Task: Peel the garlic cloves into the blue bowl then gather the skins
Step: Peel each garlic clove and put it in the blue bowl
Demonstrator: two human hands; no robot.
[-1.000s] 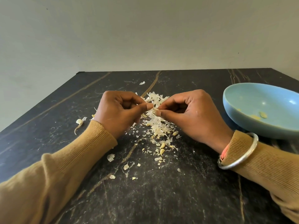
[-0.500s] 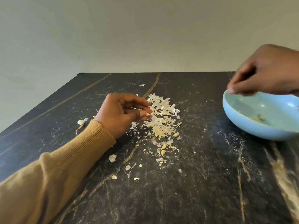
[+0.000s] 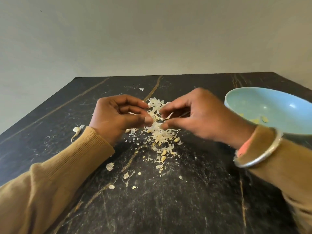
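Observation:
A pile of white garlic skins [image 3: 160,132] lies in the middle of the dark table [image 3: 168,208], with a few small yellowish clove bits among it. My left hand [image 3: 118,115] hovers at the pile's left edge with curled fingers; a pale sliver shows under them, and whether it is held is unclear. My right hand [image 3: 200,119] is at the pile's right edge, thumb and fingertips apart and touching the skins. The blue bowl [image 3: 244,102] stands at the right, with a few peeled cloves [image 3: 263,119] inside.
A garlic stem piece [image 3: 76,130] lies left of my left wrist. Stray skin flakes [image 3: 109,166] are scattered toward the near side. One flake [image 3: 141,89] lies farther back. The table's far edge meets a plain wall.
My right hand went to the bowl and has come back down to the skin pile. My left hand stayed by the pile, and its thumb has parted from the fingers.

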